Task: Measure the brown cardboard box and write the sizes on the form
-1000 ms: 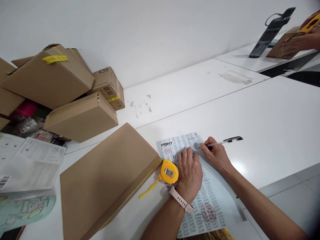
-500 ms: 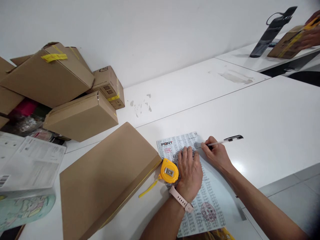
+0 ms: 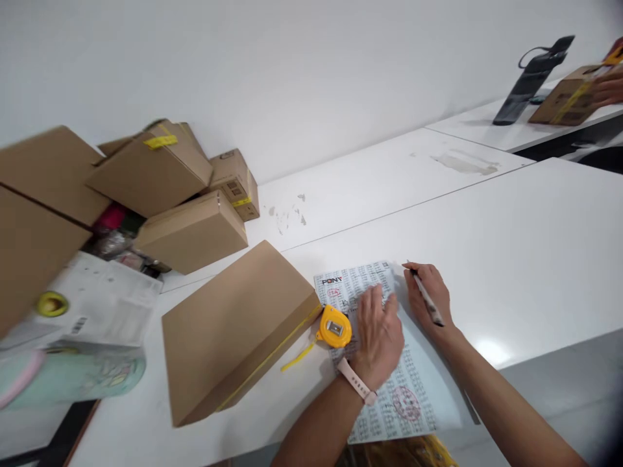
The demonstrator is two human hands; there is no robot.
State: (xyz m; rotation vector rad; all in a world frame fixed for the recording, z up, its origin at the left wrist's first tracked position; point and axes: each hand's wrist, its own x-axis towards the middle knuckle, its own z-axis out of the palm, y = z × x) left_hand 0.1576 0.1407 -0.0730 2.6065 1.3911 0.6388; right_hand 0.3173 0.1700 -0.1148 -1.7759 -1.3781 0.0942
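A printed sheet full of small text, with a red stamp near its lower end, lies on the white table. My left hand, a pale watch on its wrist, rests on the sheet with fingers stretched out. Just left of it sits a yellow tape measure with a short strip of tape pulled out. My right hand is closed around a pen at the sheet's upper right corner. The pen now lies back along the hand. A flat cardboard box lies left of the tape measure.
Several cardboard boxes are stacked at the left against the wall, with papers and a pale green pouch in front. At the far right, another person's hand holds a box beside a dark bottle.
The view has swung to the left. My right hand has tipped the pen back from its writing pose. My left hand has lifted its fingers slightly on the sheet.
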